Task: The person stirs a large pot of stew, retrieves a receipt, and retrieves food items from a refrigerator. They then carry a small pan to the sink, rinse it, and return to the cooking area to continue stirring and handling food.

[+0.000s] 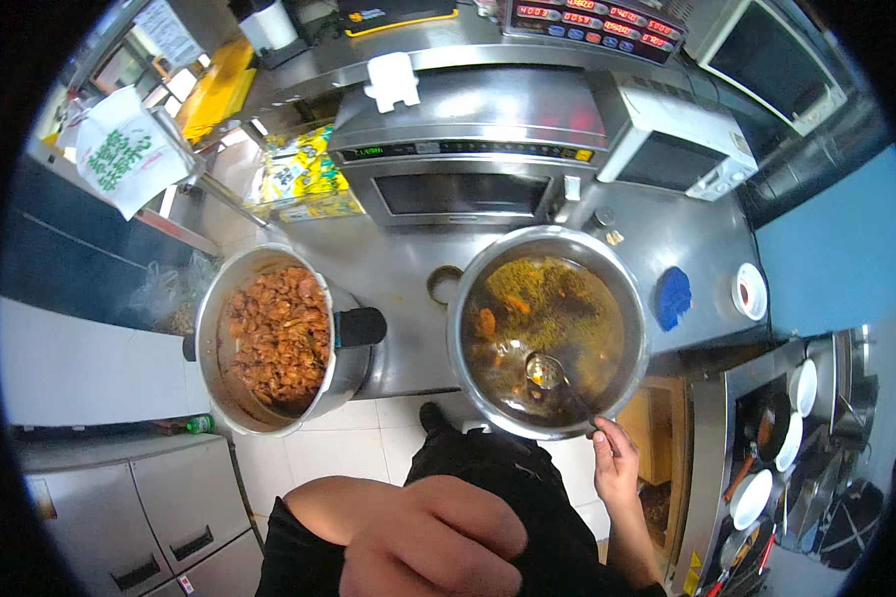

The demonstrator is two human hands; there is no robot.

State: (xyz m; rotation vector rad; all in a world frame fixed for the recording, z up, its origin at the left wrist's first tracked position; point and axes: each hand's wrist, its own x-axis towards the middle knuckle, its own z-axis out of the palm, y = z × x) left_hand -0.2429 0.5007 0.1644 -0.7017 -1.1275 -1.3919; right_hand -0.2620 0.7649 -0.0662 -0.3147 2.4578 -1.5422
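Note:
My right hand [614, 457] grips the handle of a metal ladle at the near right rim of a large steel pot [637, 328]. The round, perforated-looking ladle head [545, 371] rests in dark brown broth with greenish-yellow bits and a few orange-brown pieces. My left hand [433, 537] is large and close to the camera at the bottom, its fingers bent, with nothing seen in it; its palm side is hidden. On the left, a pressure-cooker pot [203, 336] with a black handle [361, 327] holds reddish-brown chunks of cooked food.
A steel oven [463, 186] and a white microwave [679, 149] stand behind the pots. A small round tin [443, 285], a blue cloth [673, 298] and a white bowl [750, 292] lie on the steel counter. At right, a stove area holds white bowls [751, 499] and a pan [773, 427].

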